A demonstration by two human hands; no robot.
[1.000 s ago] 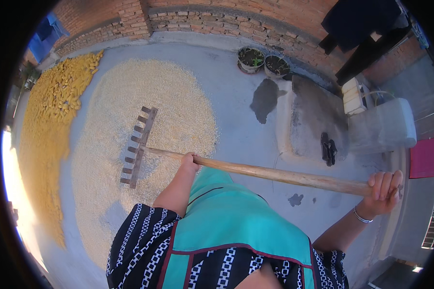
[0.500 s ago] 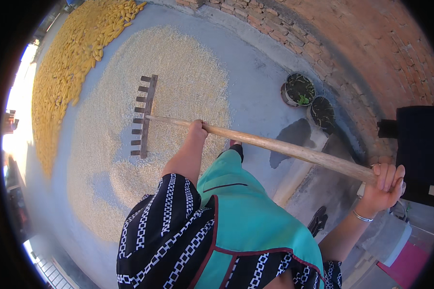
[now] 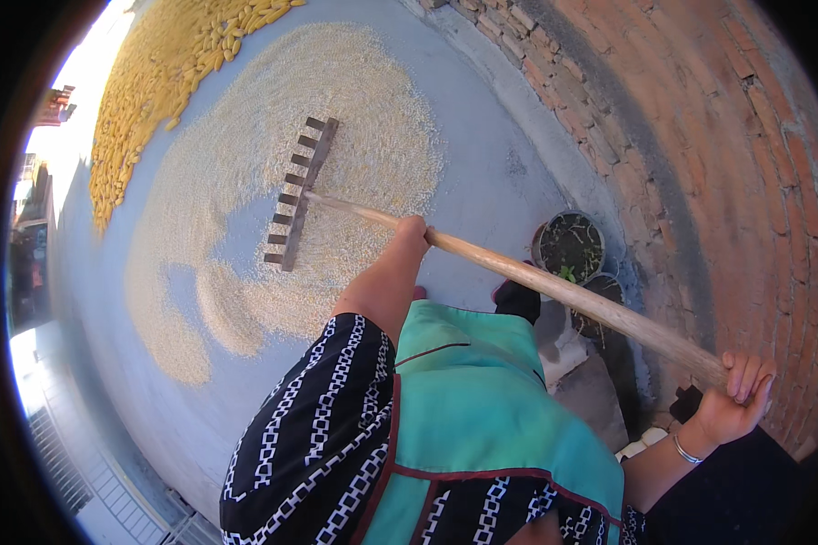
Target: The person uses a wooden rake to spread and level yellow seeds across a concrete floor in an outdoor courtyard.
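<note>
Left hand: closed round the shaft of the wooden rake, on the stretch nearer the head; the wrap looks snug, though I can't make out every finger from here.
Right hand: grasping the same shaft near its butt end, fingers curled over the top – a silvery bracelet sits on that wrist.
Rake: slung across the front of the person's green apron, its toothed head over the loose pale grain, teeth pointing left; whether they touch the grain I can't tell.
Grain: spread around the rake's head, with bare patches of grey floor showing to the left of it.
Nearer pot, by the rake's shaft: round, holding dark soil, dry stems and a small green plant.
Second pot: just beside the first, partly hidden behind the rake's shaft – dark soil and dry stalks inside.
Yellow cobs: heaped beyond the rake's head, to its left.
Brick wall: right of the rake, past the pots.
</note>
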